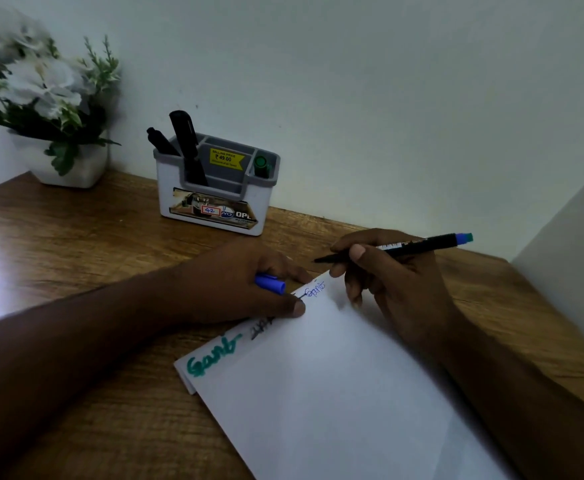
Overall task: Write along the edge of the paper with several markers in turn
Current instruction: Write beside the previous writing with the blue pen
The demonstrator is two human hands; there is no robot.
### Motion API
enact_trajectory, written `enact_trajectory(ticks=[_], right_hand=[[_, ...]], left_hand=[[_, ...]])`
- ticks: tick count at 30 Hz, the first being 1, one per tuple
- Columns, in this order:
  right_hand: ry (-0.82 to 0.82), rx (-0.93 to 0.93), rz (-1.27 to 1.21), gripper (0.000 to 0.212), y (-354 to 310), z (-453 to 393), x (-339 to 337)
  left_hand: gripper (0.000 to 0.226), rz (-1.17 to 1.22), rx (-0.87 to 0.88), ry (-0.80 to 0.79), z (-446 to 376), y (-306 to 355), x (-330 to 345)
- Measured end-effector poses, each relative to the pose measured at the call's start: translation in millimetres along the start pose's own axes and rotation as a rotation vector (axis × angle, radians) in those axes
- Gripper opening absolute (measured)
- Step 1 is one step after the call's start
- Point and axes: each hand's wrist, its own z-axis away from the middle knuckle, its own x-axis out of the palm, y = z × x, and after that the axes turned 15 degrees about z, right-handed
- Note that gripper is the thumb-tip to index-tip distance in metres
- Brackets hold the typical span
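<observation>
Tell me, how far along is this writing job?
Three words already run along the paper edge: green, black, blue. The right hand holds the blue marker off the sheet; the left hand holds its cap. Two black markers wait in the holder.

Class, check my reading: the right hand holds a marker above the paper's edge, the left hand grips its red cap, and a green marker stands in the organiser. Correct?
Not quite: the head view shows the cap in the left hand is blue, not red. The right hand does hold the marker above the paper; the green marker stands in the organiser.
</observation>
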Motion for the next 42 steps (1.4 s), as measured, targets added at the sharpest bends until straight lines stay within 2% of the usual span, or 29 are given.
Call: enact_trajectory(ticks=[6,8,9,11,16,19,28,32,35,37,40,42], right_hand=[[-0.126,-0.086,0.028,0.013,-9,3,2],[-0.122,-0.085,0.051,0.01,-9,4,3],[-0.117,-0.086,0.061,0.009,-9,4,3],[-0.118,-0.086,0.065,0.007,-9,5,5],[-0.095,-0.041,0.039,0.015,-12,5,9],[-0.081,-0.058,0.024,0.012,-11,4,4],[-0.033,-0.045,-0.075,0.016,-11,2,3],[-0.137,-0.047,-0.032,0.016,-7,4,9],[-0.154,-0.053,0.053,0.016,-6,2,12],[-0.195,-0.031,0.054,0.02,-5,2,11],[-0.307,0.055,-0.18,0.036,0,4,8],[-0.289,0.096,-0.252,0.039,0,3,8]], left_hand=[[0.013,0.12,-0.031,0.101,4,0,1],[0.055,0.117,-0.032,0.099,4,-3,-1],[0.068,0.119,-0.038,0.09,4,-3,0],[0.071,0.114,-0.036,0.096,5,-3,0],[0.05,0.111,-0.026,0.129,4,-4,0],[0.056,0.121,-0.032,0.149,4,-3,0],[0.038,0.105,-0.078,0.195,0,-4,-2],[0.013,0.105,-0.009,0.187,1,-4,0],[0.006,0.116,0.041,0.151,1,-7,-2],[0.02,0.083,0.067,0.124,-1,-10,-3],[0.041,0.026,0.057,0.056,-1,-11,-1],[0.052,0.04,0.078,0.018,1,-9,0]])
